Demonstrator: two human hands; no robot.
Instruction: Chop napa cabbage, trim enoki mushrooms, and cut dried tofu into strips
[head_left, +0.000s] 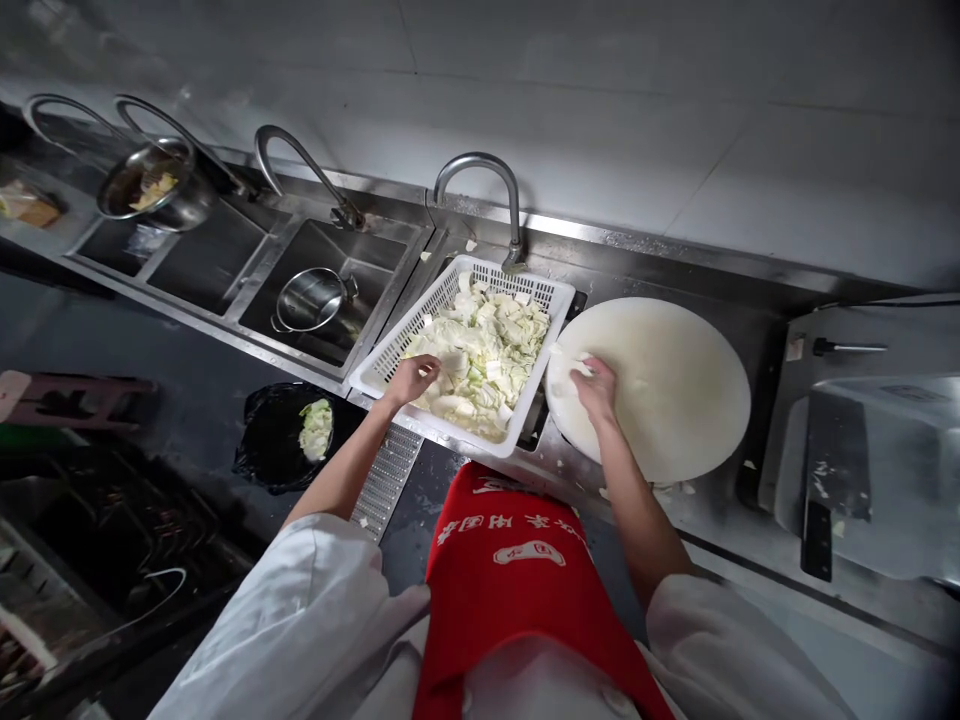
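Observation:
A white slotted plastic basket (369,378) rests over the sink, heaped with chopped cabbage (491,335). Above its near-left side is my left hand (414,380), fingers curled and thumb drawn in close to the pale leaves. Whether it grips a leaf piece, I cannot make out. On the right, a thick round white cutting board (667,385) lies on the steel counter. Over the board's left edge my right hand (598,388) pinches a small white cabbage piece (581,367) between thumb and fingers. More small scraps lie on the board beside it.
A cleaver (817,520) lies on a clear lid or tray at right, near a dark-handled tool (847,348). Behind the basket rises a curved faucet (487,165). At left, a sink holds a steel pot (315,298). A black-lined bin (274,445) with cabbage stands below.

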